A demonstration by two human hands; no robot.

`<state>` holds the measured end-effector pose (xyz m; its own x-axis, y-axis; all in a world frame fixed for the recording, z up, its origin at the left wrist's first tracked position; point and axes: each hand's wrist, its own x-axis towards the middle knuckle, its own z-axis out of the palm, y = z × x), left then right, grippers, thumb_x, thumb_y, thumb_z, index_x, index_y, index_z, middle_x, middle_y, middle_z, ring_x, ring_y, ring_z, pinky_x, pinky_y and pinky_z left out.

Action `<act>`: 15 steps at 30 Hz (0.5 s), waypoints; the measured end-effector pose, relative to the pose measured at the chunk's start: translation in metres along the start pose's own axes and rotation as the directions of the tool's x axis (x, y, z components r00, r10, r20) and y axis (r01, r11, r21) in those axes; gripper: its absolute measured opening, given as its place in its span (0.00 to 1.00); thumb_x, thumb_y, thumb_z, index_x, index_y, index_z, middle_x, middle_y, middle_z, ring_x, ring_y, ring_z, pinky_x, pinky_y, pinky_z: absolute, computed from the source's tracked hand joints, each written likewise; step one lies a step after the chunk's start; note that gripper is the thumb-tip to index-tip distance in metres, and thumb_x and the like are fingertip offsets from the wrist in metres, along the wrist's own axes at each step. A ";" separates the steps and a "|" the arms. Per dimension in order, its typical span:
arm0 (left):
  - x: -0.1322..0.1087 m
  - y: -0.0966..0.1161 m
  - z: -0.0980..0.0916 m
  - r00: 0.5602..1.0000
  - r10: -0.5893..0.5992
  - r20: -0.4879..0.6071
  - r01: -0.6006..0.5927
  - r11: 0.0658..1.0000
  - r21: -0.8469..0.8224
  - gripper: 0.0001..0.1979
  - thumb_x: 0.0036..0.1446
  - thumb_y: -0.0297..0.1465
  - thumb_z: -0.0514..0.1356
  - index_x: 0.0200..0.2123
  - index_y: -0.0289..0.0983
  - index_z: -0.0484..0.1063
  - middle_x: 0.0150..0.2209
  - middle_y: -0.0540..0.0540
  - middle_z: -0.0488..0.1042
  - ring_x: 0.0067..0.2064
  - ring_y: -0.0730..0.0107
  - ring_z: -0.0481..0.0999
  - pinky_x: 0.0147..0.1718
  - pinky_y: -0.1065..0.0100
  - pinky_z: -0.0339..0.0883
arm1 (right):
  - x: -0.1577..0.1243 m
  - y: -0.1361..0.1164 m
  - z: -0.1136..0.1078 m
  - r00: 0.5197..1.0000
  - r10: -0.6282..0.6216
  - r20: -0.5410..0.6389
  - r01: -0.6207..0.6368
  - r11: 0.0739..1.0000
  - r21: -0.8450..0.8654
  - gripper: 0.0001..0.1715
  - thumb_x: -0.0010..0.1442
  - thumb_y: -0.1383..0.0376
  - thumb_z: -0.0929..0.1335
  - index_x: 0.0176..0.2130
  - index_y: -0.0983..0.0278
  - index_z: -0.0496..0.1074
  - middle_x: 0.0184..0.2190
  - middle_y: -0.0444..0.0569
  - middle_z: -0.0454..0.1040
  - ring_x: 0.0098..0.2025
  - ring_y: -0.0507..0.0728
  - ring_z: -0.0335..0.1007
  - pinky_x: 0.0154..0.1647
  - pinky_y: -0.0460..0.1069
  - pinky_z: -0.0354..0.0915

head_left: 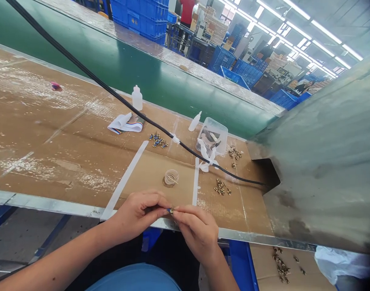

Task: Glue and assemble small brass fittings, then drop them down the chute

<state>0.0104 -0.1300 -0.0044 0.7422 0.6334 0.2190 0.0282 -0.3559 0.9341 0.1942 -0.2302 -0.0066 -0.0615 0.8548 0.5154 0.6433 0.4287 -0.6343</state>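
At the table's front edge, my left hand and my right hand meet fingertip to fingertip. Between them they pinch a small blue and brass-coloured metal part, mostly covered by the fingers. Just beyond, on the bare cardboard between two white tape strips, stands a small clear round cup. A cluster of similar blue and brass parts lies farther back on the left. Brass-coloured parts without visible blue form a pile on the right, with another pile behind it.
A black cable runs diagonally above the table. At the back are a white squeeze bottle, a smaller bottle, a folded striped cloth and a clear plastic box. A metal panel bounds the right; a green conveyor lies beyond.
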 end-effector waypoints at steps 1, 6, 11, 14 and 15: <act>0.000 0.001 0.000 1.000 -0.004 0.000 0.004 1.000 0.001 0.06 0.61 0.25 0.57 0.37 0.37 0.74 0.34 0.48 0.75 0.36 0.71 0.74 0.36 0.73 0.67 | 0.000 0.000 0.000 1.000 -0.008 0.007 0.008 1.000 -0.005 0.18 0.59 0.76 0.68 0.46 0.58 0.74 0.41 0.48 0.77 0.41 0.53 0.75 0.42 0.45 0.71; 0.000 0.001 0.001 1.000 -0.008 -0.005 0.008 1.000 -0.003 0.05 0.60 0.24 0.58 0.36 0.36 0.74 0.33 0.48 0.74 0.35 0.71 0.74 0.35 0.73 0.67 | 0.000 -0.002 0.000 1.000 -0.003 -0.001 0.003 1.000 -0.019 0.17 0.60 0.75 0.68 0.46 0.58 0.74 0.43 0.49 0.76 0.43 0.53 0.75 0.44 0.46 0.72; -0.001 -0.001 0.003 0.999 0.012 -0.034 -0.012 1.000 0.000 0.04 0.59 0.24 0.59 0.34 0.37 0.74 0.32 0.48 0.74 0.35 0.72 0.74 0.34 0.73 0.66 | 0.000 -0.004 0.002 1.000 0.016 -0.021 -0.016 1.000 0.006 0.16 0.59 0.76 0.68 0.44 0.58 0.75 0.44 0.49 0.75 0.44 0.54 0.74 0.47 0.47 0.72; -0.002 -0.003 0.005 0.998 0.028 -0.058 -0.029 1.000 -0.013 0.04 0.58 0.23 0.60 0.33 0.37 0.73 0.32 0.48 0.74 0.35 0.72 0.74 0.34 0.73 0.66 | -0.001 -0.004 0.002 0.999 0.037 -0.028 -0.036 0.999 0.034 0.17 0.59 0.76 0.68 0.44 0.59 0.75 0.45 0.50 0.75 0.45 0.54 0.74 0.48 0.47 0.72; -0.002 -0.003 0.005 0.997 0.031 -0.066 -0.032 0.999 -0.015 0.04 0.58 0.23 0.60 0.33 0.37 0.73 0.32 0.48 0.74 0.35 0.72 0.74 0.34 0.73 0.66 | -0.001 -0.003 0.003 0.999 0.044 -0.030 -0.042 0.998 0.042 0.17 0.59 0.76 0.67 0.44 0.59 0.75 0.45 0.50 0.75 0.45 0.54 0.74 0.48 0.47 0.72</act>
<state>0.0122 -0.1338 -0.0096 0.6969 0.6659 0.2662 -0.0060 -0.3657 0.9307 0.1903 -0.2320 -0.0068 -0.0104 0.8635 0.5042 0.6125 0.4041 -0.6794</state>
